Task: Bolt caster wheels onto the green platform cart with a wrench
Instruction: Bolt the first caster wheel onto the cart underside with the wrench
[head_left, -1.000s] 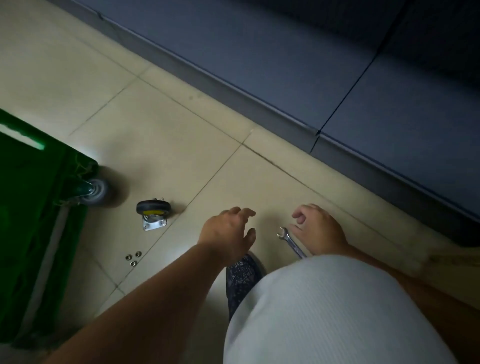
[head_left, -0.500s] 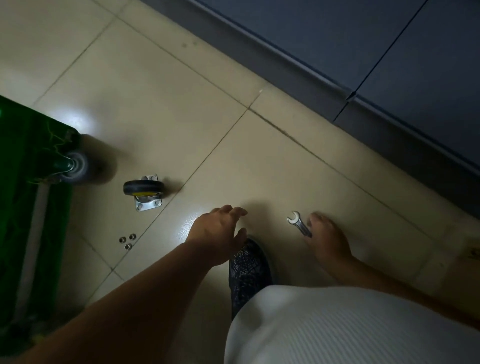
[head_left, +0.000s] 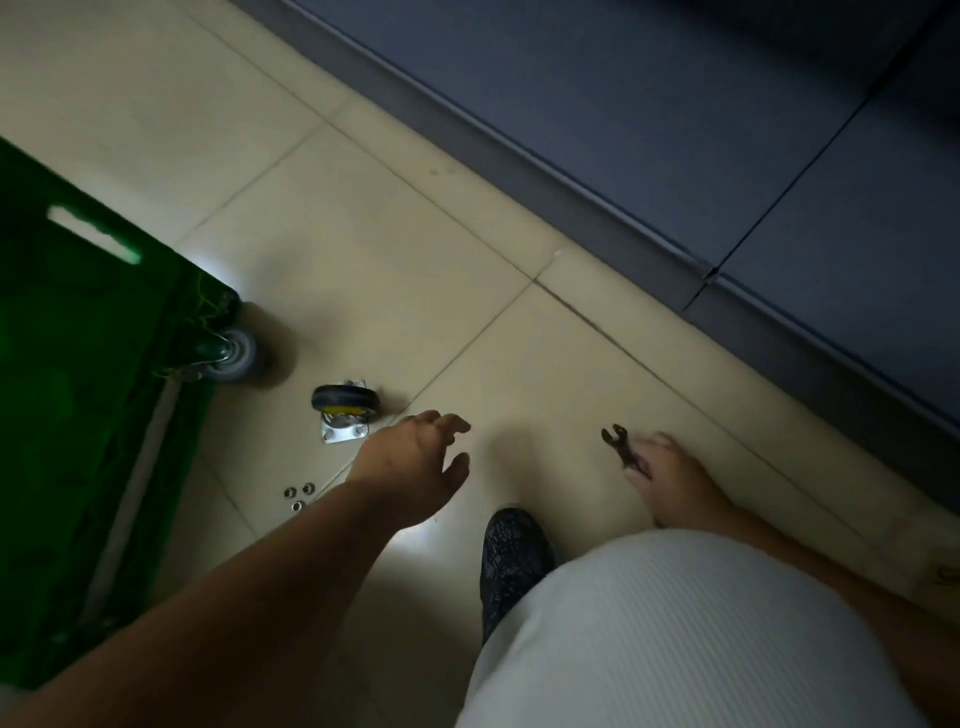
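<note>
Right hand (head_left: 670, 475) gripping wrench (head_left: 623, 451), left hand (head_left: 415, 467) spread beside loose caster (head_left: 344, 413), nuts (head_left: 298, 496) near green cart (head_left: 78, 364)

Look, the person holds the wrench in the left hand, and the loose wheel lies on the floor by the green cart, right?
Not quite. The wrench is in the right hand, not the left. The left hand is open and holds nothing. The head view shows this. The loose wheel does lie on the floor by the green cart.
</note>
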